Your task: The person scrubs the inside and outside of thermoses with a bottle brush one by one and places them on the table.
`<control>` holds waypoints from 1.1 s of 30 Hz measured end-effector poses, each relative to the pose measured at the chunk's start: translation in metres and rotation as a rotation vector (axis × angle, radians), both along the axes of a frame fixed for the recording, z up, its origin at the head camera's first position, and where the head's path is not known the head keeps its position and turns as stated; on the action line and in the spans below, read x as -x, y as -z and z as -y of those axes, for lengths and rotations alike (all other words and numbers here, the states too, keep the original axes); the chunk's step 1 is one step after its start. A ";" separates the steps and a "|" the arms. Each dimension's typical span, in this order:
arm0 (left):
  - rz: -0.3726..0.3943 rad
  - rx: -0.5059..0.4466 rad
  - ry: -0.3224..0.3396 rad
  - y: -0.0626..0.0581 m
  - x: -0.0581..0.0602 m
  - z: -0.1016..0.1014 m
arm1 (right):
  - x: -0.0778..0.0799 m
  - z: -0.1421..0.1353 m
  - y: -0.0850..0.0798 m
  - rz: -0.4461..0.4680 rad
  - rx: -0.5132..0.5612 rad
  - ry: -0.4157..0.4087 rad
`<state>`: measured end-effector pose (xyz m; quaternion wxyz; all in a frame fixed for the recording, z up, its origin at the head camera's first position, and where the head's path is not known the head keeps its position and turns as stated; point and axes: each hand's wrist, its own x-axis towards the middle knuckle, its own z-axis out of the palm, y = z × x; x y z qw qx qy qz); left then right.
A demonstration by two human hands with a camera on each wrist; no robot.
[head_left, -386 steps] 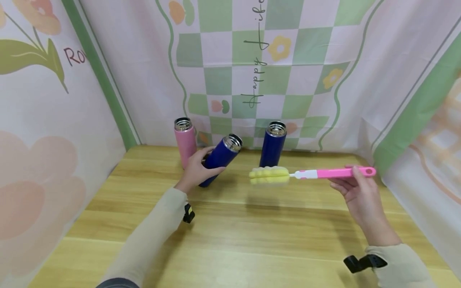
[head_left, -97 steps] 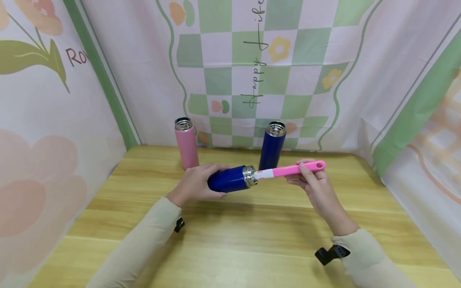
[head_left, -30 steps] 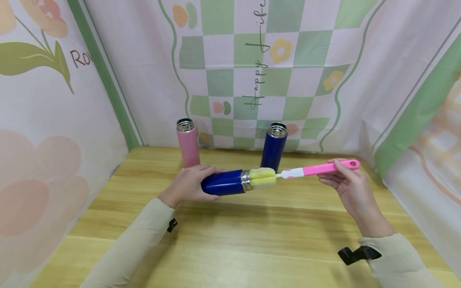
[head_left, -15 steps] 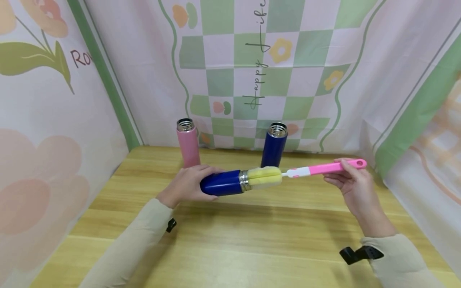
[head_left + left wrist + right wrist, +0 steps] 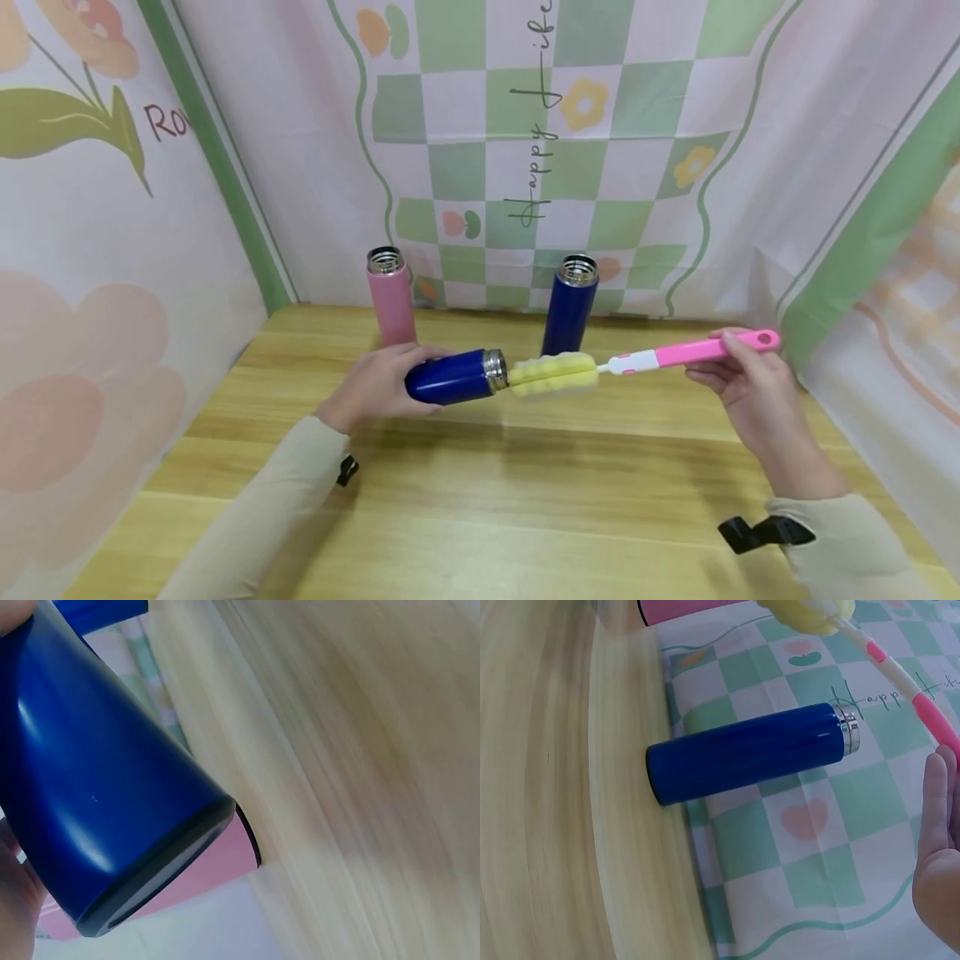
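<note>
In the head view my left hand (image 5: 381,385) grips a blue vacuum flask (image 5: 452,377) around its lower body. The flask lies nearly level above the table, its bare steel mouth turned right. My right hand (image 5: 759,406) pinches the pink handle of a bottle brush (image 5: 708,350). The brush's yellow sponge head (image 5: 555,374) is just outside the flask's mouth, its tip close by; whether they touch I cannot tell. The left wrist view shows the dark base of the held flask (image 5: 112,772). Part of my right hand (image 5: 941,847) appears by the handle in the right wrist view.
A pink flask (image 5: 392,304) stands upright and uncapped behind my left hand. Another blue flask (image 5: 570,307), also uncapped, stands at the back, behind the sponge head. The wooden table (image 5: 480,517) ends at a patterned curtain (image 5: 517,167) behind and at both sides.
The brush has moved right, and its sponge head, partly inside the flask's mouth before, has come out. My left hand has shifted slightly left with the flask. The standing flasks have stayed put.
</note>
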<state>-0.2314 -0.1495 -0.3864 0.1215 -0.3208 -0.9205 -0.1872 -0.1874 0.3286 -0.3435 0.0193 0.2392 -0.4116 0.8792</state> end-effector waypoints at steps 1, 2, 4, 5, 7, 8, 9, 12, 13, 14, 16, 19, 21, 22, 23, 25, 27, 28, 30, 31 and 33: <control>-0.002 0.003 0.003 0.000 0.000 -0.001 | 0.000 0.001 0.000 -0.004 0.002 -0.008; -0.004 0.006 0.005 0.000 0.001 -0.002 | 0.000 0.003 0.000 -0.008 0.001 -0.009; -0.003 0.017 0.009 0.000 0.001 -0.003 | 0.000 0.006 -0.001 -0.019 -0.005 -0.011; 0.000 0.021 0.011 0.001 0.001 -0.004 | 0.000 0.007 -0.001 -0.023 -0.004 -0.016; 0.006 0.030 0.017 0.001 0.001 -0.005 | -0.001 0.010 -0.003 -0.033 -0.007 -0.025; 0.006 0.034 0.020 0.001 0.001 -0.005 | -0.001 0.012 -0.002 -0.042 -0.005 -0.029; 0.004 0.037 0.025 0.001 0.001 -0.006 | -0.001 0.014 -0.002 -0.051 -0.006 -0.033; -0.008 0.042 0.037 0.002 0.001 -0.008 | 0.000 0.020 -0.001 -0.079 -0.005 -0.056; -0.015 0.042 0.041 0.002 0.001 -0.009 | 0.000 0.022 0.000 -0.088 -0.010 -0.060; -0.020 0.040 0.044 0.002 0.001 -0.009 | 0.000 0.024 0.001 -0.097 -0.011 -0.063; -0.025 0.038 0.046 0.002 0.001 -0.011 | 0.001 0.027 0.000 -0.104 -0.035 -0.051; -0.029 0.037 0.038 0.002 0.001 -0.011 | 0.002 0.030 0.000 -0.111 -0.062 -0.034; -0.031 0.038 0.035 0.002 0.001 -0.010 | 0.002 0.031 0.000 -0.115 -0.071 -0.021; -0.031 0.039 0.035 0.002 0.000 -0.010 | 0.003 0.032 0.000 -0.117 -0.072 -0.017; -0.030 0.038 0.037 0.002 0.000 -0.010 | 0.003 0.032 0.000 -0.120 -0.071 -0.017; -0.030 0.039 0.046 0.001 0.000 -0.010 | 0.003 0.033 0.000 -0.125 -0.081 0.005; -0.031 0.043 0.056 0.001 0.000 -0.011 | 0.003 0.033 -0.001 -0.128 -0.094 0.030; -0.031 0.044 0.059 0.001 0.000 -0.011 | 0.003 0.034 -0.001 -0.129 -0.104 0.046; -0.032 0.047 0.063 0.001 0.000 -0.011 | 0.003 0.035 -0.001 -0.134 -0.129 0.081; -0.031 0.046 0.062 0.001 0.000 -0.011 | 0.003 0.035 -0.001 -0.136 -0.142 0.098; -0.029 0.040 0.058 0.001 0.001 -0.011 | 0.002 0.035 0.000 -0.134 -0.167 0.138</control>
